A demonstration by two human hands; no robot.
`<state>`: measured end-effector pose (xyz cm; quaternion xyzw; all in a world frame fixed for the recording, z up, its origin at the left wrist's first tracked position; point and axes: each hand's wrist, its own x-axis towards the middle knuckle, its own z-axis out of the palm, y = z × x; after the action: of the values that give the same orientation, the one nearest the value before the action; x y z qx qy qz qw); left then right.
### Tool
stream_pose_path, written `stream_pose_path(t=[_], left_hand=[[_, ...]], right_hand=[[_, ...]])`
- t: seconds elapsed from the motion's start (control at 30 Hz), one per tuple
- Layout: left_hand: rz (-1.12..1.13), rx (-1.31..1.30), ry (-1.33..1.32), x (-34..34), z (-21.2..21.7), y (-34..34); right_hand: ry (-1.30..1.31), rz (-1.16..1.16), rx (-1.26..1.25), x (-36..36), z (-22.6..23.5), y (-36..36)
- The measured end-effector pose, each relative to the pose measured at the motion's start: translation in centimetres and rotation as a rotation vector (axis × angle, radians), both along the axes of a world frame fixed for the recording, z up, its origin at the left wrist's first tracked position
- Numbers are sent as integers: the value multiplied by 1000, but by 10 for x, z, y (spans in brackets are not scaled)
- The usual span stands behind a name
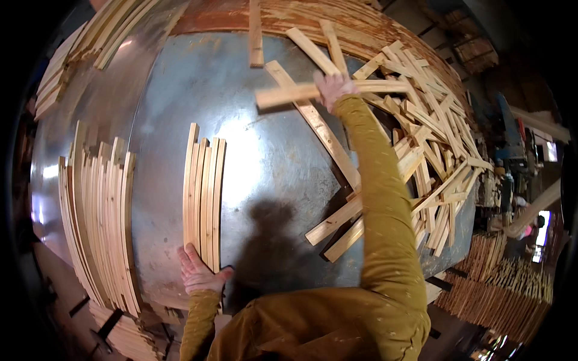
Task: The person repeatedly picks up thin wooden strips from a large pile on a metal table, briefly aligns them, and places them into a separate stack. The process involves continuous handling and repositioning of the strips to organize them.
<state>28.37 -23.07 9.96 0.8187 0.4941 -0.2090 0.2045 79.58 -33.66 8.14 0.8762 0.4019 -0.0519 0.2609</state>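
Right hand point(333, 86) grips one slat point(289, 94) beside the loose pile point(433, 138); left hand point(197, 272), fingers spread, rests flat against the aligned slats point(203, 192), far from that pile.

Single head-worn fisheye view, looked steeply down from above the person's shoulders, faced forward over the round grey metal tabletop point(271, 156), sat close, edges bowed at the rim

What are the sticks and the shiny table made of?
The sticks look like bare, pale wood: grain lines show and there is no paint. The table looks like grey sheet metal, since it glares under the light. The right hand holds one stick.
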Motion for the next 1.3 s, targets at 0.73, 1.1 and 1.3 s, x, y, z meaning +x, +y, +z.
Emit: stream_pose_path(t=[0.73, 1.1, 1.3], left_hand=[[-267, 388, 6, -7, -45, -48], [150, -1226, -854, 172, -67, -109], [362, -610, -768, 160, -105, -129]], right_hand=[[460, -665, 576, -104, -61, -66], [420, -522, 1112, -111, -51, -119], [163, -612, 500, 29, -80, -188]])
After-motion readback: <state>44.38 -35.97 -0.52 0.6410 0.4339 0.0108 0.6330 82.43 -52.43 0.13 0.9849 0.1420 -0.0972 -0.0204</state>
